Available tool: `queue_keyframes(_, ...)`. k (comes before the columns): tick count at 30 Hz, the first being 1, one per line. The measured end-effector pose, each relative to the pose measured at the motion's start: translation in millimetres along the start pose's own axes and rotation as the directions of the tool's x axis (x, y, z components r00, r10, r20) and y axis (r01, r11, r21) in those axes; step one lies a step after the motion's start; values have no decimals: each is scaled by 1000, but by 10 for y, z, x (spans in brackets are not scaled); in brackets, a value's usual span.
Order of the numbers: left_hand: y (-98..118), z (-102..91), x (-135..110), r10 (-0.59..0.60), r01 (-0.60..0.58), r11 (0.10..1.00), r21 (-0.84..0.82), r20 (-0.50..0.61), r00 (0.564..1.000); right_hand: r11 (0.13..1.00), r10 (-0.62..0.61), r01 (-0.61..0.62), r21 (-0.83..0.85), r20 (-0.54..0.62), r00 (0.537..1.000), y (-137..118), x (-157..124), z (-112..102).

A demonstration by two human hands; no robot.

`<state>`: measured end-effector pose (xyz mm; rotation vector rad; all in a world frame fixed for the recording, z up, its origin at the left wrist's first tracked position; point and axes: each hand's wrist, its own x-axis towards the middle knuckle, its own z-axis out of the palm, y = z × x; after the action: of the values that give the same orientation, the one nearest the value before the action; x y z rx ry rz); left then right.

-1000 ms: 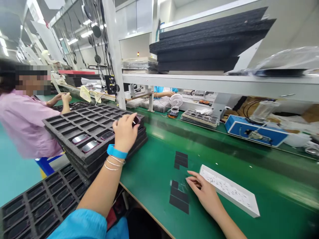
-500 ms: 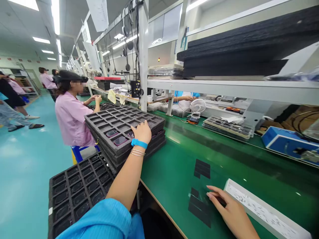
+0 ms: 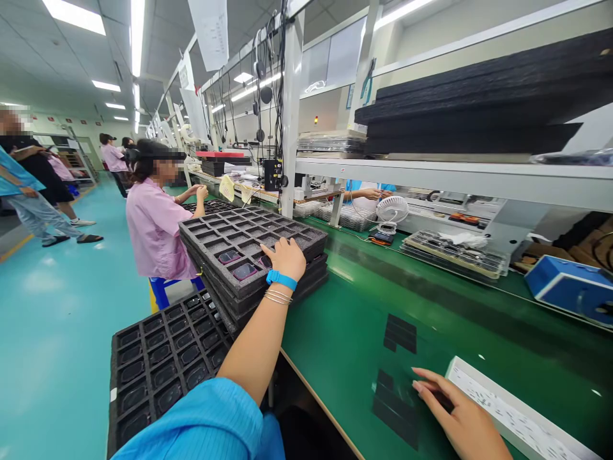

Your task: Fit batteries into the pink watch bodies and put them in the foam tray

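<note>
My left hand (image 3: 287,259), with a blue band at its wrist, bends over the top black foam tray (image 3: 316,241). Its fingers curl down into the tray, and their tips are hidden. A purple-rimmed, dark-faced piece (image 3: 245,272) sits in a compartment beside the wrist; another lies partly under the hand. Over the green table, my right hand (image 3: 453,409) hovers with thumb and forefinger slightly apart and nothing visible between them. To its left lie thin black rectangular sheets (image 3: 395,409). A long white box (image 3: 507,402) holding small pieces stands on its other side.
Below the stack, another foam tray (image 3: 163,358) holds several dark rounded pieces. A person in pink (image 3: 156,217) sits beyond the stack. A white fan (image 3: 393,211) and a blue device (image 3: 569,287) stand under the shelf (image 3: 431,176), which carries black foam sheets.
The view has shifted slightly, so the scene appears farther right and a little lower. Both hands keep nearly the same places relative to the tray and the sheets.
</note>
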<state>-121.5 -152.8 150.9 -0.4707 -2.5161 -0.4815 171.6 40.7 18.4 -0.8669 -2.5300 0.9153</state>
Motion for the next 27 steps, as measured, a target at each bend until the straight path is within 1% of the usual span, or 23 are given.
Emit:
queue_keyframes(7, 42, 24, -24, 0, 1, 999, 37, -13, 1000, 1000, 7, -7, 28, -3, 1000, -77, -1, -35)
queue_keyframes(11, 39, 41, -16, 4, -5, 999, 49, 25, 1000, 1000, 19, -19, 17, 4, 1000, -88, 1, -40)
queue_keyframes(16, 5, 41, -25, 50, -55, 996, 67, 72, 996, 1000, -2, 1, 27, 8, 1000, -100, -4, -53)
queue_keyframes(22, -10, 4, -36, 74, -83, 992, 91, 105, 992, 999, 48, -48, 24, -2, 999, -178, -18, -73)
queue_keyframes(27, -10, -10, -58, 75, -87, 990, 112, 113, 991, 997, 80, -80, 9, -12, 997, -182, -26, -75)
